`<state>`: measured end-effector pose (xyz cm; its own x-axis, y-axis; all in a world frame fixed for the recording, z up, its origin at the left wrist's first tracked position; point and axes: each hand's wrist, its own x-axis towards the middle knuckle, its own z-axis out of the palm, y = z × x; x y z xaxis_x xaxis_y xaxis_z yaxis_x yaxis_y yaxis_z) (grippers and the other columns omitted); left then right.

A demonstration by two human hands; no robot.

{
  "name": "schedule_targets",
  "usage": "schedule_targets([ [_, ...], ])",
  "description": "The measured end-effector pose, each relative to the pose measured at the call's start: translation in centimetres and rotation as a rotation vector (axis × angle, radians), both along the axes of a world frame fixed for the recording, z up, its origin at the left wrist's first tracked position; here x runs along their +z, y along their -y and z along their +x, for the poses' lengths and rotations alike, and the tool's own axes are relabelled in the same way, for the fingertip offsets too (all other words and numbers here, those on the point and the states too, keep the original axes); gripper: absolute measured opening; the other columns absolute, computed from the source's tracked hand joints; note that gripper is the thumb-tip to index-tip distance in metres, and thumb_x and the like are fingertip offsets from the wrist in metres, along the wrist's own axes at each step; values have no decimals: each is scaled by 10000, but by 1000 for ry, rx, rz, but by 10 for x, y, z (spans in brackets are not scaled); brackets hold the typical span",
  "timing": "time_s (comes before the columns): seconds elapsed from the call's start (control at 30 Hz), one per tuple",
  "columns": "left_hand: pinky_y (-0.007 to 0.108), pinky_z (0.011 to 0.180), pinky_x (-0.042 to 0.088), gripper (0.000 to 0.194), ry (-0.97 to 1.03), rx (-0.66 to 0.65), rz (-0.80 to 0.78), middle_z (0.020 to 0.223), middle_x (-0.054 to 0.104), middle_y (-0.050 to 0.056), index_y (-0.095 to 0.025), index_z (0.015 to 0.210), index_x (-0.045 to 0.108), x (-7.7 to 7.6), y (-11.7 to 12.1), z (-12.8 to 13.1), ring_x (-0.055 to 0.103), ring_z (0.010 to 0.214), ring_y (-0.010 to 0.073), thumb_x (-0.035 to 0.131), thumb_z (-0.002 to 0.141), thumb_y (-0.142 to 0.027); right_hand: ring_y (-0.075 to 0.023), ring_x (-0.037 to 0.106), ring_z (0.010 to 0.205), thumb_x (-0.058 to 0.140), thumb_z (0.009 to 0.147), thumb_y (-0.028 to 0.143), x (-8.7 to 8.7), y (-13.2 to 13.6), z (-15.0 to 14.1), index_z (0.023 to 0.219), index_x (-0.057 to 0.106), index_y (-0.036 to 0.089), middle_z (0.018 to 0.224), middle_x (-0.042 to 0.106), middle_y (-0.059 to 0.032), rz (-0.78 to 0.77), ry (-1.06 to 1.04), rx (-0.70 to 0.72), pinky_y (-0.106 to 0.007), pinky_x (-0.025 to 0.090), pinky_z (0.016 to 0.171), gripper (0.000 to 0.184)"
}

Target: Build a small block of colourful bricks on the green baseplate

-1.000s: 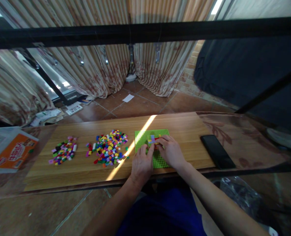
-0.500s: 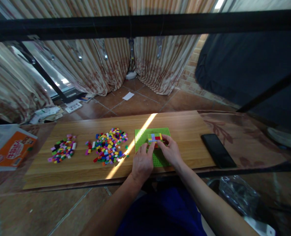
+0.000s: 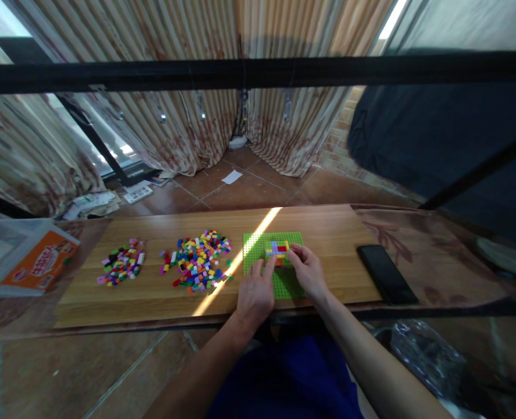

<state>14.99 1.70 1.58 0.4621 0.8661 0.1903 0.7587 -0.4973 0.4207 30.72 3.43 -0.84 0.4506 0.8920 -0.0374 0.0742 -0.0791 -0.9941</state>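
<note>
A small build of toy bricks (image 3: pixel 277 248), with yellow, red and pale blue pieces on top, stands on a green studded baseplate (image 3: pixel 251 240). My left hand (image 3: pixel 256 289) lies at its front left, fingers stretched, with the index fingertip at the front edge of the build. At the right end of the build, my right hand (image 3: pixel 309 270) has thumb and index finger pinched together. Whatever is between those fingertips is too small to make out. To the left lies a large heap of loose coloured bricks (image 3: pixel 203 259).
A smaller pile of bricks (image 3: pixel 122 263) lies further left on the wooden board (image 3: pixel 162 311). Beyond the board's left end stands a clear plastic box (image 3: pixel 4 233) with an orange label. A black phone (image 3: pixel 386 273) rests at the right edge. A dark bar (image 3: pixel 258 74) crosses above.
My right fingers have drawn slightly back from the top of the build to its right end and pinched closer together. The left hand keeps its place by the build. The whole view has shifted slightly.
</note>
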Motion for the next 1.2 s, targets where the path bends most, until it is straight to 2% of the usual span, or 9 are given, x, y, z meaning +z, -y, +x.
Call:
schedule_targets([
  [0.13, 383, 1008, 438, 586, 149, -25, 17, 1244, 525, 102, -200, 1436, 292, 1, 15, -15, 496, 1158, 222, 445, 872, -157, -181, 623, 799, 638, 734, 496, 4, 17, 6, 1040, 647, 140, 913, 691, -80, 31, 0, -144, -325, 499, 716, 469],
  [0.27, 363, 994, 460, 500, 201, 4, 28, 1213, 559, 106, -170, 1369, 386, -9, 33, -39, 517, 1150, 207, 446, 874, -143, -185, 631, 795, 623, 771, 464, 10, 43, 2, 1001, 653, 156, 902, 695, -75, 68, 12, -135, -336, 503, 729, 385],
  [0.4, 350, 956, 491, 398, 217, 90, 33, 1154, 599, 93, -173, 1274, 484, -19, 45, -64, 561, 1098, 195, 459, 877, -153, -195, 635, 853, 573, 842, 401, 17, 69, -21, 986, 664, 191, 943, 692, -76, 91, 203, 34, -347, 497, 792, 271],
  [0.53, 356, 979, 479, 342, 206, 197, 33, 1155, 611, 82, -185, 1220, 528, -21, 49, -85, 561, 1110, 189, 459, 886, -161, -196, 635, 869, 512, 888, 338, 24, 79, -53, 962, 670, 236, 936, 681, -64, 96, 391, 350, -335, 503, 791, 202],
  [0.63, 371, 967, 486, 329, 202, 260, 28, 1157, 619, 87, -186, 1197, 548, -22, 48, -97, 568, 1107, 198, 470, 879, -163, -189, 631, 830, 462, 906, 293, 23, 73, -72, 967, 658, 242, 901, 666, -59, 98, 471, 503, -323, 507, 758, 211],
  [0.8, 331, 940, 495, 337, 301, 318, -22, 1135, 637, 62, -202, 1182, 569, -26, 46, -112, 597, 1061, 177, 462, 869, -137, -192, 610, 858, 460, 897, 252, 17, 46, -90, 994, 648, 216, 936, 649, -68, 101, 654, 571, -317, 492, 773, 215],
  [1.03, 297, 823, 513, 224, 360, 267, -101, 959, 637, 58, -179, 1021, 601, -24, 47, -120, 602, 905, 162, 424, 891, -139, -243, 537, 1036, 511, 872, 238, 18, 3, -121, 1126, 617, 166, 1081, 612, -112, 118, 971, 639, -364, 434, 918, 285],
  [1.2, 309, 844, 504, 210, 397, 248, -140, 997, 627, 68, -183, 1014, 597, -20, 50, -122, 589, 953, 173, 434, 891, -136, -265, 508, 1075, 559, 834, 210, 13, -11, -137, 1158, 594, 125, 1131, 592, -143, 148, 1070, 718, -379, 415, 935, 336],
])
